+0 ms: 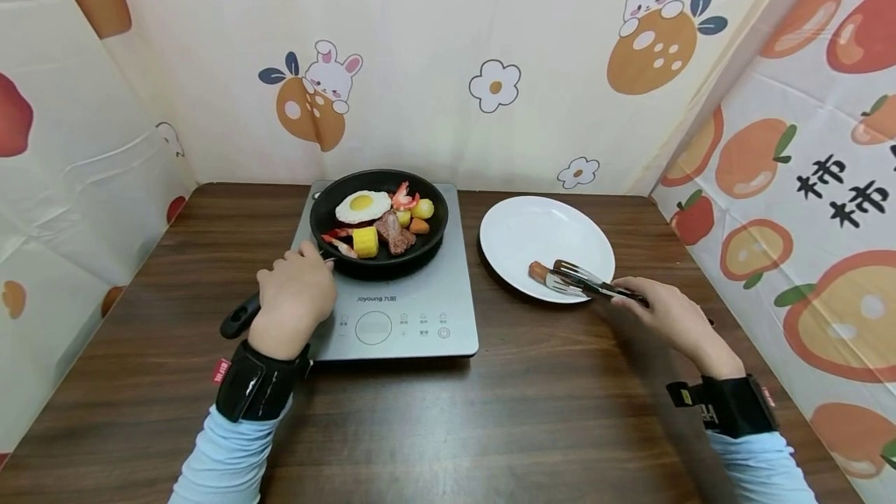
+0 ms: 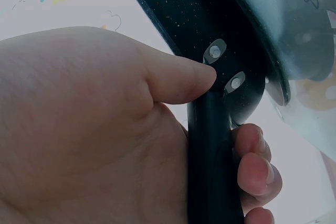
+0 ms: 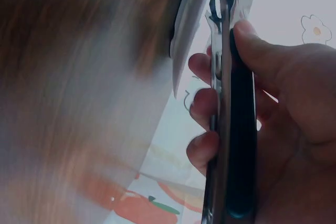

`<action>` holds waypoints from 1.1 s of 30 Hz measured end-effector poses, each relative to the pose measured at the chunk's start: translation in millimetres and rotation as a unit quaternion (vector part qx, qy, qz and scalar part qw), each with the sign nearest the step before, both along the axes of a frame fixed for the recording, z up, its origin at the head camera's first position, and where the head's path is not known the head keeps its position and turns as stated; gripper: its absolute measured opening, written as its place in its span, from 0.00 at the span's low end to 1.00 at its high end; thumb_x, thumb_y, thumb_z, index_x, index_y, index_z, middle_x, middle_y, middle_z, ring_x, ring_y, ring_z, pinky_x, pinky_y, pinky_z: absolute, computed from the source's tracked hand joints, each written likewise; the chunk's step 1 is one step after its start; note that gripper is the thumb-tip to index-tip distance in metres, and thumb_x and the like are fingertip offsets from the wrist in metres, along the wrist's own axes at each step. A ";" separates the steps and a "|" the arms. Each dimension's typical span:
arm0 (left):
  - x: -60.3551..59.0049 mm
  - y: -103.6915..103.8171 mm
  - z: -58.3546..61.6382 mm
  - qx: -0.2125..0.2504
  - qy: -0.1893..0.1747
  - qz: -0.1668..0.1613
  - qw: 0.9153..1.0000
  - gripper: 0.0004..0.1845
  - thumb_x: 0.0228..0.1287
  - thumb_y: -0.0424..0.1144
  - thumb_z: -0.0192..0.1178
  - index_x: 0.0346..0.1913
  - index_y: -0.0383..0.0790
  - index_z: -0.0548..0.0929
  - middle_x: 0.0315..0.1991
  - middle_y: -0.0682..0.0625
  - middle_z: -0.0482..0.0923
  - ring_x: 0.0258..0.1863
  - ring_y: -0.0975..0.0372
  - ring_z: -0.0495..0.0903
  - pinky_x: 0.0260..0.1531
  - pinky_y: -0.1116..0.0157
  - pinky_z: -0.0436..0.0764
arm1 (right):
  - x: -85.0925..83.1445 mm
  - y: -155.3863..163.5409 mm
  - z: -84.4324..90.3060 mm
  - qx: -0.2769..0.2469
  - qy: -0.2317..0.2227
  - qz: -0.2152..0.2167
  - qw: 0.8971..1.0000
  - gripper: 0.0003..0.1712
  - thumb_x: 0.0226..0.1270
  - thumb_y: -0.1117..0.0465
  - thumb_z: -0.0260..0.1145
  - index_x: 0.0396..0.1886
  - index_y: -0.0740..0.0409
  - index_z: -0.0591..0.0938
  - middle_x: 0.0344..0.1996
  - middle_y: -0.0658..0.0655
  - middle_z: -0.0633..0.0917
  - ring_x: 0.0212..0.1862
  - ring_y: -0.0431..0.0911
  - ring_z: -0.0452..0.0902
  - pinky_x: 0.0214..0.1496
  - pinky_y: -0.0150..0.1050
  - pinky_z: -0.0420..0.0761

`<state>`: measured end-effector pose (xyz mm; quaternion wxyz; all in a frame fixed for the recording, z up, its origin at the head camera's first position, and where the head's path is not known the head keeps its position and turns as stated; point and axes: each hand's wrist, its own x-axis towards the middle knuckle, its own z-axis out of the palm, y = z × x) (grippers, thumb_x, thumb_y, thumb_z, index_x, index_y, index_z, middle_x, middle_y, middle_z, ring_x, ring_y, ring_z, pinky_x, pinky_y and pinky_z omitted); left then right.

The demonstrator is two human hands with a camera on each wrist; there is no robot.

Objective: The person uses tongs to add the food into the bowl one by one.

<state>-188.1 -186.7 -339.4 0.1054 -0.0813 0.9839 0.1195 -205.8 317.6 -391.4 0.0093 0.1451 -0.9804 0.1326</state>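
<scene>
My left hand grips the black handle of a frying pan. In the left wrist view the thumb lies near the handle's rivets and the fingers curl around its far side. The pan holds a fried egg, corn, meat, shrimp and yellow and orange pieces. My right hand holds metal tongs with black grips, thumb on one arm and fingers around the other. Their tips are over a white plate, beside a small brown-orange piece of food.
Under the pan is a silver induction cooktop with a round dial mark and touch symbols. It stands on a dark wooden table, left of the plate. Printed cloth walls enclose the table's back and sides.
</scene>
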 end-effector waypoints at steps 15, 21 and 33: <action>0.6 -0.7 -0.9 0.001 0.003 -0.001 1.000 0.27 0.84 0.44 0.37 0.62 0.17 0.62 0.55 0.19 0.72 0.55 0.31 0.75 0.56 0.35 0.71 | 10.1 -19.6 -2.0 -0.008 0.001 -0.083 0.997 0.22 0.76 0.48 0.63 0.61 0.55 0.82 0.54 0.68 0.86 0.50 0.64 0.84 0.34 0.53 0.78; -0.1 -0.4 -0.3 -0.004 0.006 -0.004 1.000 0.26 0.84 0.44 0.36 0.61 0.17 0.62 0.54 0.20 0.72 0.54 0.32 0.75 0.56 0.36 0.72 | 12.6 -32.2 6.1 -0.017 0.019 -0.082 0.996 0.21 0.77 0.48 0.62 0.60 0.54 0.82 0.52 0.67 0.87 0.49 0.63 0.85 0.33 0.51 0.77; -1.3 -1.1 -2.5 -0.004 0.005 -0.001 1.000 0.26 0.84 0.44 0.36 0.62 0.18 0.61 0.55 0.20 0.72 0.55 0.33 0.75 0.56 0.37 0.72 | 9.6 -84.9 38.4 -0.049 0.082 -0.022 0.995 0.23 0.77 0.46 0.61 0.62 0.52 0.82 0.52 0.61 0.88 0.46 0.58 0.86 0.35 0.51 0.78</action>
